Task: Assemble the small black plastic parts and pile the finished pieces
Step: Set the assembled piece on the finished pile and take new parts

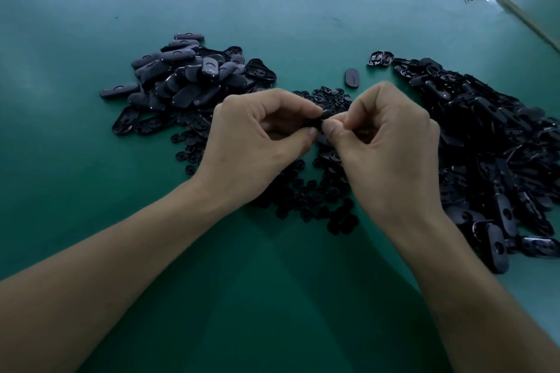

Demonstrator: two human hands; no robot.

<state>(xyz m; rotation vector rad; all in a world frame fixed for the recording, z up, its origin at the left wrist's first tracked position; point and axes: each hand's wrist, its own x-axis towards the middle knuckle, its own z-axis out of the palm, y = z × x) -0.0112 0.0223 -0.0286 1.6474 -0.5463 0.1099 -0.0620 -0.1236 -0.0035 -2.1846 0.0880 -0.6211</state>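
A small black part sits pinched between both hands, above the heap of inserts at mid-worktop. The left hand grips one end and the right hand grips the other. To seat it well, line up the halves squarely and squeeze evenly, then drop it on the left pile. Open shells lie to the right.

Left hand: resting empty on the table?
No, the left hand and right hand both pinch a small black part between them.
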